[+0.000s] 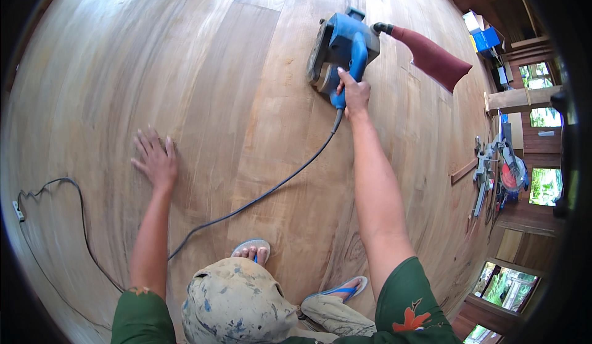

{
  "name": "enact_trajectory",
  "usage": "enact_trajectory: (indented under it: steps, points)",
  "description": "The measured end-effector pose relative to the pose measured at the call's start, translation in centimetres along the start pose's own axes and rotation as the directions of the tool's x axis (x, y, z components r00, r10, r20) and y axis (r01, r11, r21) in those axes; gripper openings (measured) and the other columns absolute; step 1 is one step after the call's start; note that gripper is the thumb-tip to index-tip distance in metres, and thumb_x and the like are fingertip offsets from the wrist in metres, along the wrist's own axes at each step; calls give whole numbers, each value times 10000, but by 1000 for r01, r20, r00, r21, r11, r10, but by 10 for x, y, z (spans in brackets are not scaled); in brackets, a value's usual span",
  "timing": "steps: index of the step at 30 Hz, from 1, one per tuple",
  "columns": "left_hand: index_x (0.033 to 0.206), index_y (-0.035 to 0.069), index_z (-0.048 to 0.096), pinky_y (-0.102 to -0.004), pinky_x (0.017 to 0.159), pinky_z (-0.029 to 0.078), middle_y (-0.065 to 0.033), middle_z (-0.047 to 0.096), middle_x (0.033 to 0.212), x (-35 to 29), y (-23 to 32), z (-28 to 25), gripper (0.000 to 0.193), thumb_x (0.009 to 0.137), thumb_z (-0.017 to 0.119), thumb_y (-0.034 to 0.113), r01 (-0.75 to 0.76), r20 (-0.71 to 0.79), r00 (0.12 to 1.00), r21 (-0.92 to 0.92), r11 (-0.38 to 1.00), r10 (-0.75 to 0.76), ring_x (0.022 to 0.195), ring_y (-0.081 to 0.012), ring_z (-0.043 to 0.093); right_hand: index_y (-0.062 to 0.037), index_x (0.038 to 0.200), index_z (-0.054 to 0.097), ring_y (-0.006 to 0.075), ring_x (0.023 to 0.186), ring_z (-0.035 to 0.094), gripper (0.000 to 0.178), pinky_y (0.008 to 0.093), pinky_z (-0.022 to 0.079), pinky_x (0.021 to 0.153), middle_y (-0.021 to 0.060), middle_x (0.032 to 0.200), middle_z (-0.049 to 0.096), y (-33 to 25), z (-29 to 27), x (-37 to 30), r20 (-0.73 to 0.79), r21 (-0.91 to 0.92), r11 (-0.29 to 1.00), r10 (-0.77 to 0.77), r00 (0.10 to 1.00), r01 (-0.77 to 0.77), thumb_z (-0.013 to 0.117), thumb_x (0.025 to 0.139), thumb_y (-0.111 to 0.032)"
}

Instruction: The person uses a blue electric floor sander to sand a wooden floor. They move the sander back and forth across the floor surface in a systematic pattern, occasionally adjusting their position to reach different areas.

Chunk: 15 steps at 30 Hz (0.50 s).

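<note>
A blue belt sander [346, 51] rests on the wooden plank floor [246, 66], ahead and right of centre. My right hand [354, 92] is closed around its rear handle with the arm stretched out. From the sander's right side sticks a dark red dust bag [431, 57]. A black power cord [271, 191] leaves the handle and curves back past my left forearm. My left hand [156, 159] lies flat on the boards to the left, fingers spread, holding nothing.
At the far left the cord meets a white socket block [18, 211]. My sandalled feet [251, 250] and paint-spotted knee [237, 304] are close below. On the right stand a mitre saw [509, 174], a loose wood strip [464, 171] and a blue box [486, 39].
</note>
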State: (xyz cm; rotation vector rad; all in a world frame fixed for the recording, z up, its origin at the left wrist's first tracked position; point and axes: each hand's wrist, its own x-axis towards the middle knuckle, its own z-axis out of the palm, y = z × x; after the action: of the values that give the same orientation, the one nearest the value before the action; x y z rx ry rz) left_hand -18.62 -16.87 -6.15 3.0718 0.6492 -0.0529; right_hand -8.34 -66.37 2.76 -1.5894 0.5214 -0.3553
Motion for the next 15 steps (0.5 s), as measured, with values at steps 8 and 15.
enact_trajectory:
  steps: [8, 15]
  points:
    - [1733, 258, 187, -666, 1298, 67, -159, 146, 1797, 93, 66, 2, 731, 1099, 324, 595, 236, -126, 964, 21, 971, -232, 1666, -363, 82, -35, 938, 681, 124, 563, 595, 225, 296, 481, 528, 25, 713, 627, -18, 32, 73, 66, 15, 1000, -6, 998, 5, 827, 906, -203]
    - [1733, 255, 193, -644, 1305, 63, -165, 147, 1795, 89, 65, -4, 734, 1098, 333, 594, 229, -121, 967, 7, 974, -226, 1662, -372, 100, -32, 895, 691, 126, 584, 604, 234, 300, 498, 533, 30, 724, 635, -32, 68, 109, 14, -14, 1000, 3, 1000, -3, 844, 900, -209]
